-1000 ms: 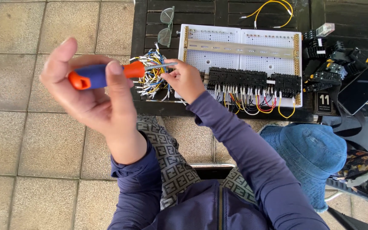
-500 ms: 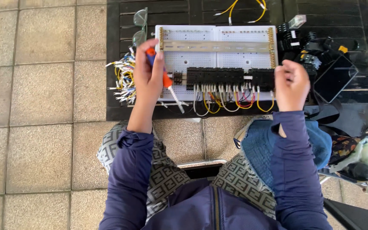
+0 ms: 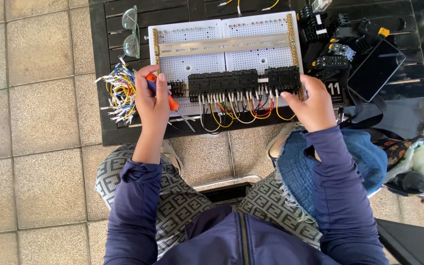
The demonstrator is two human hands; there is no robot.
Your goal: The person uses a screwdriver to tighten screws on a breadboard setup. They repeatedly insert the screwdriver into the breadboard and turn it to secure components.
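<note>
My left hand (image 3: 152,100) grips an orange and blue screwdriver (image 3: 172,102) at the left end of a white perforated board (image 3: 207,61) lying on a dark slatted table (image 3: 114,130). Its metal shaft points down to the right over the board's lower edge. A row of black terminal blocks (image 3: 244,80) crosses the board, with yellow, red and white wires (image 3: 236,109) looping below it. My right hand (image 3: 316,104) rests against the board's lower right corner, beside the last terminal block.
A bundle of loose coloured wires (image 3: 119,94) lies left of my left hand. Clear glasses (image 3: 130,32) lie at the table's upper left. Black parts (image 3: 331,41) and a dark phone (image 3: 375,68) sit right of the board. A blue hat (image 3: 354,157) rests on my right knee.
My left hand came down from near the camera to the board's left end with the screwdriver. My right hand moved from the wire bundle to the board's right corner.
</note>
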